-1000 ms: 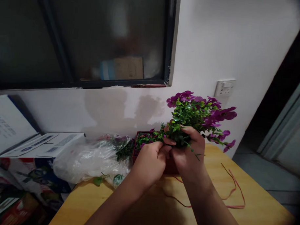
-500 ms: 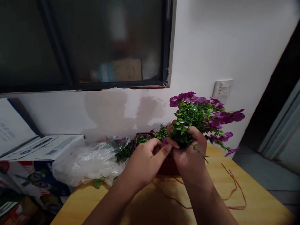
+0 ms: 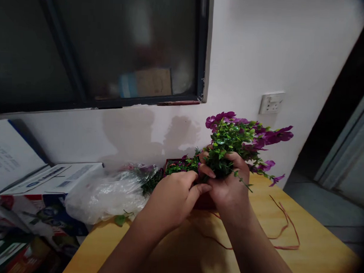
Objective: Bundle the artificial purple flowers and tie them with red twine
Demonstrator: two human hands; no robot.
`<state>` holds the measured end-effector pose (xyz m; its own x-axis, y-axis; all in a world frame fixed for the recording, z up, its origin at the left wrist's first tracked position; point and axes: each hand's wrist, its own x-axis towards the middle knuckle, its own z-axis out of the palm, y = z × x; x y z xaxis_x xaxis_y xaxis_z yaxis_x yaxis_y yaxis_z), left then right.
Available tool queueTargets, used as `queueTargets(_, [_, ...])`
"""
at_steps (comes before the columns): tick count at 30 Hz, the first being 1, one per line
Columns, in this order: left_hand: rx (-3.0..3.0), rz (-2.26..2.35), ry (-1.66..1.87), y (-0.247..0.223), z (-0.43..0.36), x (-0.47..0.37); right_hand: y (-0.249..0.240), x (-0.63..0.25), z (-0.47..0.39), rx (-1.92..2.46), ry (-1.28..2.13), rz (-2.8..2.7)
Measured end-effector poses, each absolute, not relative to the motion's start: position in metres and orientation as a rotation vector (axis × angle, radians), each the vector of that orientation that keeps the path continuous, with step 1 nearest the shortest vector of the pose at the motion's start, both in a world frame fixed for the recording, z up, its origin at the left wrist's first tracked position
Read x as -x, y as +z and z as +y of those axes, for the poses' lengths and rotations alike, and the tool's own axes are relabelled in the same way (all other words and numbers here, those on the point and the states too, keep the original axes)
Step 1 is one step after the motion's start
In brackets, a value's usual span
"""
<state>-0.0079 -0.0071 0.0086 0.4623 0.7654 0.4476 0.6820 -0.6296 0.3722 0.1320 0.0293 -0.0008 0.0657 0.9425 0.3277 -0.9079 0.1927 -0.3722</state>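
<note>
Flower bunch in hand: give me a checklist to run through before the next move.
1. Flower bunch held: ok, the right hand grips it low among the leaves.
2. Left hand holding a stem: cannot tell, its fingertips are beside the right hand but what they pinch is hidden.
3. Red box standing on the table: ok, though the hands cover part of it.
4. Red cord gathered up: not ok, it lies in loose curves near the right forearm.
5. Loose leaf put away: not ok, it lies by the plastic bag.
</note>
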Motion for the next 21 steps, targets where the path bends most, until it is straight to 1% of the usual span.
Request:
queueTargets(6, [-2.7,1.212,0.967,0.004,-0.002,0.011,0.0,-0.134,0.028,-0.034,1.527,-0.511])
queueTargets(10, [-2.817,1.066,1.028,0.001,0.0,0.013,0.0,-0.137,0.023,-0.123,1.727,-0.62])
queueTargets(12, [-2.879,0.994,1.072,-0.001,0.001,0.013,-0.001,-0.137,0.021,-0.139,1.772,-0.618])
queueTargets(17, [-2.853,1.015,1.22,-0.006,-0.001,0.007,0.002,-0.134,0.021,-0.084,1.719,-0.495])
queueTargets(21, [-2.658,1.176,1.287,-0.008,-0.003,0.0,0.007,-0.128,0.02,-0.087,1.546,-0.395])
